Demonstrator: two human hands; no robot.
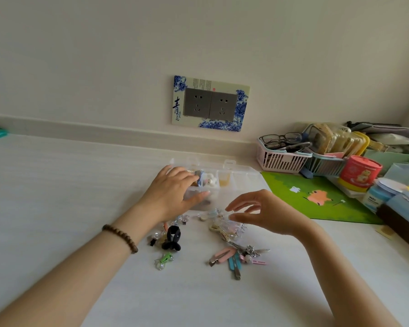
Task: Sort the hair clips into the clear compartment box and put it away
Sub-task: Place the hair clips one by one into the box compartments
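The clear compartment box (pixel 232 179) lies open on the white table (pixel 57 185), its lid tipped back toward the wall. Some compartments hold clips. My left hand (pixel 172 194) grips the box's near left corner, thumb on the front wall. My right hand (pixel 265 212) hovers with fingers apart just above a heap of clear and pale clips (pixel 224 226), and I cannot tell if the fingertips touch one. A black claw clip (pixel 171 238), a green clip (pixel 163 260) and pink and blue flat clips (pixel 229 258) lie nearer to me.
A green play mat (pixel 316 197) lies right of the box. Behind it stand a pink basket (pixel 279 159) with glasses, a red tin (pixel 358 173) and stacked clutter along the right edge. A wall socket (pixel 210 103) sits above the box.
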